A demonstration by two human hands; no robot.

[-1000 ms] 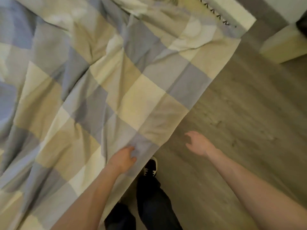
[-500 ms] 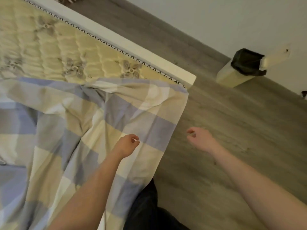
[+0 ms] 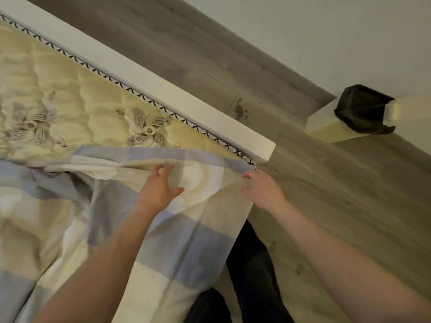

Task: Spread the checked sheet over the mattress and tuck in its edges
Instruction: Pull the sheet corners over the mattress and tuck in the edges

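the sheet [image 3: 163, 229] edge lies just beyond both hands, the right hand [image 3: 261, 190] nearer its corner, left hand [image 3: 158, 187] flat, all fingers apart.

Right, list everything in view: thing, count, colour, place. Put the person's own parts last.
sheet: one, checked blue, cream and beige, rumpled over the near part of the mattress, its edge hanging down the side.
mattress: one, pale yellow quilted with grey flower prints, upper left, far part uncovered.
bed frame: one, white, running along the mattress's far edge.
floor: grey wood-look, right and top.
wall: pale, top right.
bin: one, cream with a black liner, on the floor against the wall.
left hand: one, fingers spread flat on the sheet.
right hand: one, at the sheet's corner by the mattress edge; its grip is unclear.
legs: dark trousers, bottom centre beside the bed.
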